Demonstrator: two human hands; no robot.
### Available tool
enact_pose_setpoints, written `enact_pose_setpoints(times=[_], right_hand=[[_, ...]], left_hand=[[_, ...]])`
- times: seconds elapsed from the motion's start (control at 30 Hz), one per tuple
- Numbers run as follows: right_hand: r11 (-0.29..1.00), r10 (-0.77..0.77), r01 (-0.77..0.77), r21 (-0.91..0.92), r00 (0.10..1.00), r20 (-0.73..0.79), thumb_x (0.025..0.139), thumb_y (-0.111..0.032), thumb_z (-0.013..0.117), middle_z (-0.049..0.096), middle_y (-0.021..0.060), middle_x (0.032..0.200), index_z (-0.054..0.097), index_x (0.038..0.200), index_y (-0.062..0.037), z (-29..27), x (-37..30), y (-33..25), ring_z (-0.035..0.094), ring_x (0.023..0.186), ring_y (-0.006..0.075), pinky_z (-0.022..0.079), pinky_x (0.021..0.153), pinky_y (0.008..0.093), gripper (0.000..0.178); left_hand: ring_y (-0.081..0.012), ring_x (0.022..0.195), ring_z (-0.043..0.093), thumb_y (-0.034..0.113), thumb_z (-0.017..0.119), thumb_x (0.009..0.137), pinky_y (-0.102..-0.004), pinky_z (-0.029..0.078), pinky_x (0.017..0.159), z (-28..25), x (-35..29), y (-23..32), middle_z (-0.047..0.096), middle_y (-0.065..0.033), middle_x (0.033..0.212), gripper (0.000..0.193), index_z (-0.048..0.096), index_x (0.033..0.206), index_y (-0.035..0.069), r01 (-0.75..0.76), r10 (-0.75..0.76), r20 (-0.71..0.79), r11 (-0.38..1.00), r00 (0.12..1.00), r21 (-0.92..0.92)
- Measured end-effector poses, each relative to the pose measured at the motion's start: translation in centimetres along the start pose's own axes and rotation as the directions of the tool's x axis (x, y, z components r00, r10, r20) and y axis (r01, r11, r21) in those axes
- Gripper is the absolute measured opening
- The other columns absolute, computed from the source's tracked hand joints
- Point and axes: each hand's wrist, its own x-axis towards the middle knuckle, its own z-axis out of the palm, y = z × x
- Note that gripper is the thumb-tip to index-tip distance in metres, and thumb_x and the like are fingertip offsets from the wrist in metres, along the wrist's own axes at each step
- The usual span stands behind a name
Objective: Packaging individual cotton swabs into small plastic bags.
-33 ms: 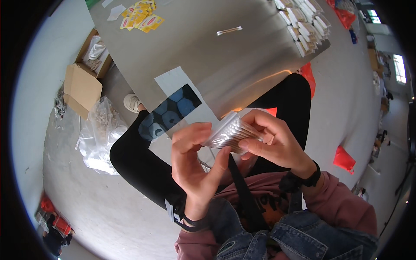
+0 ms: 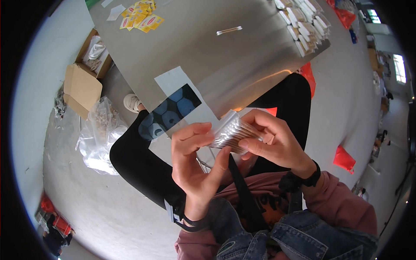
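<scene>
Both hands' fingers pinched on clear pack of cotton swabs, held over lap just below table edge. Left hand pinches near end, right hand far side. Looks light, crinkly, slippery-ish; grip edges.

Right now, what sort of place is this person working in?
Probably a small packing workshop. Both hands hold a clear pack of cotton swabs, more finished packs are stacked on the grey table, and an open cardboard box sits on the concrete floor.
</scene>
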Motion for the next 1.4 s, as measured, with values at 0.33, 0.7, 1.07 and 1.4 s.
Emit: enact_pose_setpoints(times=[0.33,0.7,1.07,1.4], right_hand=[[0.991,0.042,-0.039,-0.131,0.999,0.019,0.093,-0.009,0.067,0.067,0.0046,0.094,0.057,0.113,-0.0006,0.1,0.0,0.0,0.065,0.081,0.0081,0.055,0.069,0.025,0.024],[0.874,-0.169,0.159,-0.46,0.985,0.018,0.091,-0.006,0.068,0.069,0.0126,0.094,0.058,0.11,0.001,0.6,0.3,0.3,0.07,0.087,0.0175,0.053,0.077,0.0296,0.023],[0.887,-0.108,0.104,-0.449,0.994,0.017,0.09,-0.009,0.069,0.067,0.0119,0.087,0.059,0.109,0.0016,0.4,-0.2,0.5,0.066,0.077,0.016,0.051,0.072,0.0292,0.024],[0.916,-0.205,0.197,-0.35,0.979,0.014,0.092,-0.011,0.066,0.064,0.0071,0.088,0.058,0.111,0.0022,0.7,-0.3,1.3,0.062,0.081,0.0111,0.049,0.074,0.0272,0.024]], left_hand=[[-0.018,0.1,0.061,-0.009,0.074,0.078,-0.0302,0.053,0.085,-1.4,0.1,-0.2,0.059,-0.011,0.111,0.021,0.065,0.096,-0.003,-0.063,0.006,0.19,0.953,0.982,0.296],[-0.0159,0.097,0.064,-0.01,0.073,0.079,-0.0294,0.056,0.087,-1.3,0.5,0.7,0.061,-0.0106,0.111,0.017,0.067,0.094,-0.005,0.168,-0.217,0.112,0.927,0.97,0.336],[-0.013,0.097,0.057,-0.005,0.07,0.085,-0.0269,0.047,0.085,-1.5,0.3,0.1,0.059,-0.0074,0.109,0.018,0.061,0.099,0.0,0.257,-0.292,0.207,0.949,0.934,0.182],[-0.016,0.102,0.062,-0.003,0.079,0.077,-0.0276,0.048,0.091,-0.4,-0.8,0.0,0.061,-0.0087,0.106,0.045,0.052,0.112,-0.001,0.275,-0.274,0.073,0.961,0.959,-0.015]])
